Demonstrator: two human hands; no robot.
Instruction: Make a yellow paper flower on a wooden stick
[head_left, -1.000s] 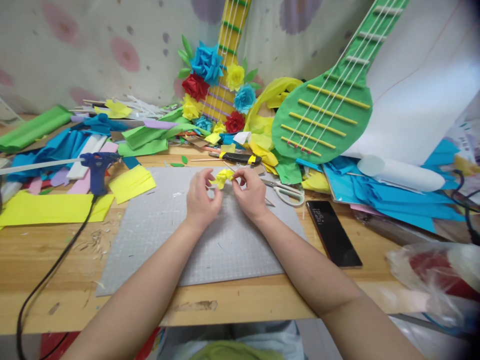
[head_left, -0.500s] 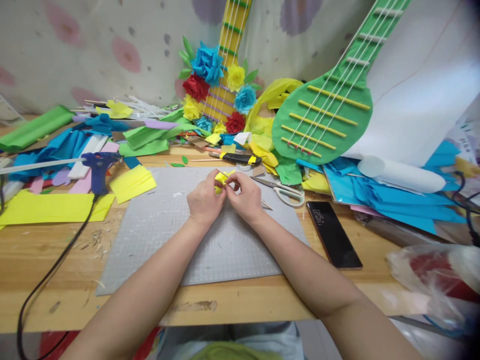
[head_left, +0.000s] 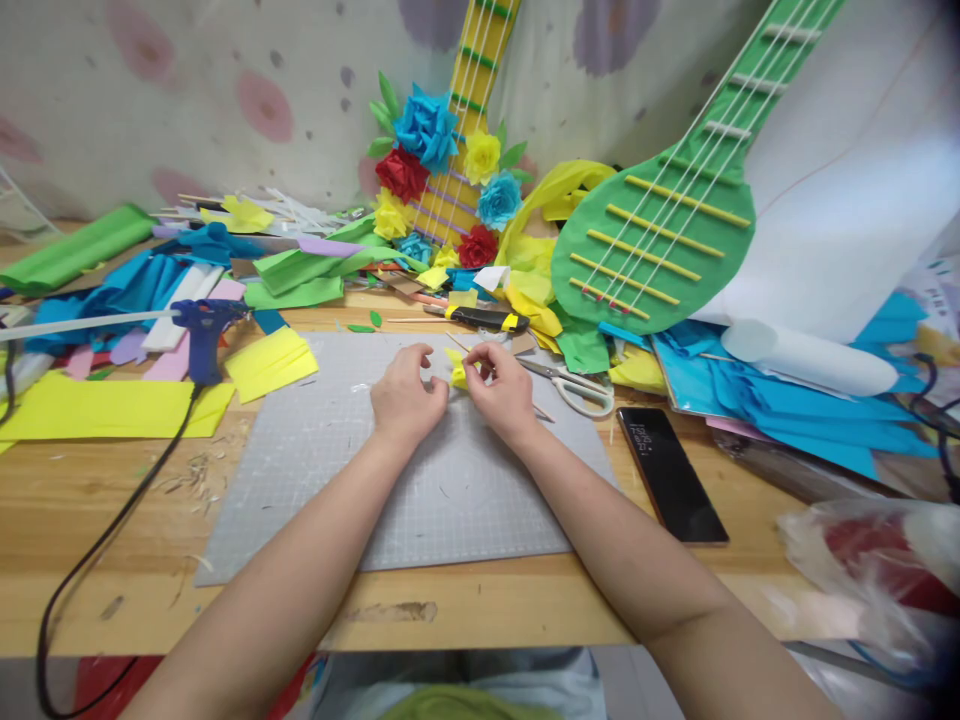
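Note:
Over the grey cutting mat (head_left: 300, 480), my right hand (head_left: 504, 392) pinches a small piece of yellow paper (head_left: 457, 372). A thin stick shows at its fingertips. My left hand (head_left: 409, 395) is just left of the paper, apart from it, with thumb and fingers spread and nothing between them. Scissors (head_left: 577, 387) with pale handles lie to the right of my right hand. A black and yellow utility knife (head_left: 487, 318) lies beyond both hands.
A blue glue gun (head_left: 202, 340) with a black cord stands at the left by yellow paper (head_left: 97, 408). A phone (head_left: 671, 475) lies right of the mat. Behind stand a green paper instrument (head_left: 652, 240) and a yellow one (head_left: 472, 100) with paper flowers. Coloured scraps cover the back.
My left hand has let go of the yellow paper and opened, moving slightly left of it. My right hand still holds the paper. The whole view has shifted a little.

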